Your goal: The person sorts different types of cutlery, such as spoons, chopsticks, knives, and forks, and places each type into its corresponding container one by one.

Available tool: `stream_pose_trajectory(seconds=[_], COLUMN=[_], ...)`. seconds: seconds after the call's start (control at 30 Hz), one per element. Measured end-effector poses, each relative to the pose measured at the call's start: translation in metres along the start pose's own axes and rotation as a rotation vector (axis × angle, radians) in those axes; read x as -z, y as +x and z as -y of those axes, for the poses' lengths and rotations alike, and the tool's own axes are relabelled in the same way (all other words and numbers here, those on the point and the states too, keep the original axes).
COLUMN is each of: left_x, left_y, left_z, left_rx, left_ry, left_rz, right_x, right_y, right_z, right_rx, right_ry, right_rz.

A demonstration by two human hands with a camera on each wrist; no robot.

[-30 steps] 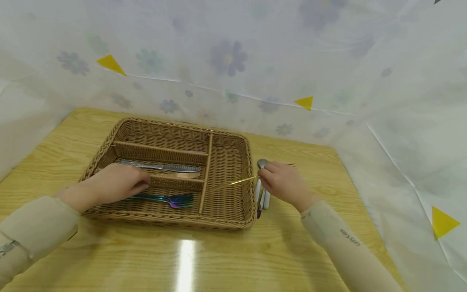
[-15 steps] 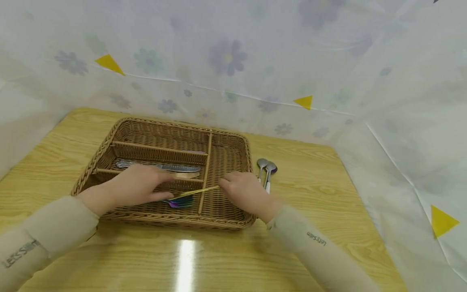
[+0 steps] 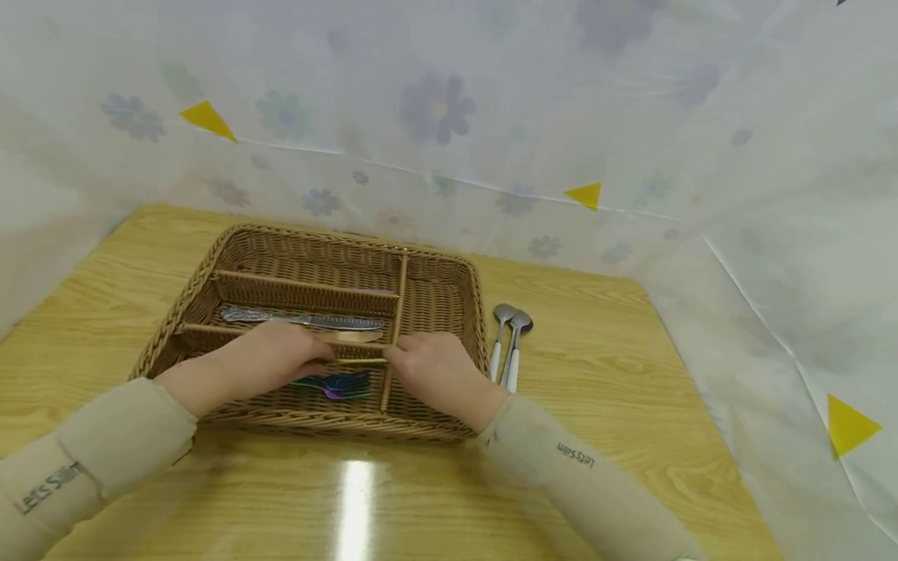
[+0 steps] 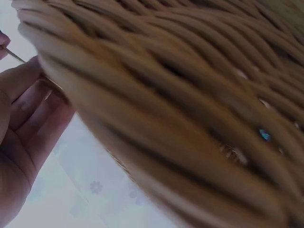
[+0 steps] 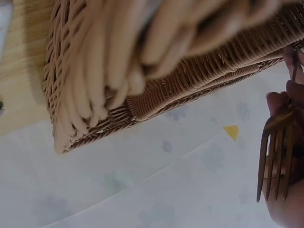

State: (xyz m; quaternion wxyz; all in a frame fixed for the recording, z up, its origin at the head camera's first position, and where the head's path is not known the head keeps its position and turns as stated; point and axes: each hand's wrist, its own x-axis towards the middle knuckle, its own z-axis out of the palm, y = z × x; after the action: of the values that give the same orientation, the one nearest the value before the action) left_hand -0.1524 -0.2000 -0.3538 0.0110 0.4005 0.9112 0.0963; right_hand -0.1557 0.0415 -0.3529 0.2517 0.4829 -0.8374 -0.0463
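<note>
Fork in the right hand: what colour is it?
Gold; the fork shows best in the right wrist view, though darkened there.

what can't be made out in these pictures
Head: the handle ends of the rainbow forks, behind the left grip; their count is unclear.
Head: the purple utensil, mostly under a silver spoon.
Left wrist: most contents of the wicker basket, behind its blurred side.
Right wrist: the white object at the left edge, cut off, unidentifiable.
</note>
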Motion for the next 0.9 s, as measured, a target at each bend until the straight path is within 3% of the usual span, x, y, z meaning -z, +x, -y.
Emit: stream_pose_trajectory(seconds=[0.13, 0.53, 0.73, 0.9], left_x=[0.004, 0.003, 0.001, -0.004], left_y=[-0.001, -0.014, -0.03, -0.044], left_z=[0.001, 0.011, 0.026, 0.041], left_rx=[0.032, 0.062, 0.08, 0.127], left_ry=[-0.025, 0.001, -0.014, -0.028], left_rz=[0.037, 0.023, 0.043, 0.087], right_x=[0.001, 0.004, 0.003, -0.005], right_y=[0.001, -0.007, -0.03, -0.058], right_z=[-0.002, -0.013, -0.041, -0.069], right_rx=[0.007, -0.042, -0.251, -0.504], right_ry=[-0.02, -0.019, -0.039, 0.027], right_rz=[0.01, -0.016, 0.002, 0.135])
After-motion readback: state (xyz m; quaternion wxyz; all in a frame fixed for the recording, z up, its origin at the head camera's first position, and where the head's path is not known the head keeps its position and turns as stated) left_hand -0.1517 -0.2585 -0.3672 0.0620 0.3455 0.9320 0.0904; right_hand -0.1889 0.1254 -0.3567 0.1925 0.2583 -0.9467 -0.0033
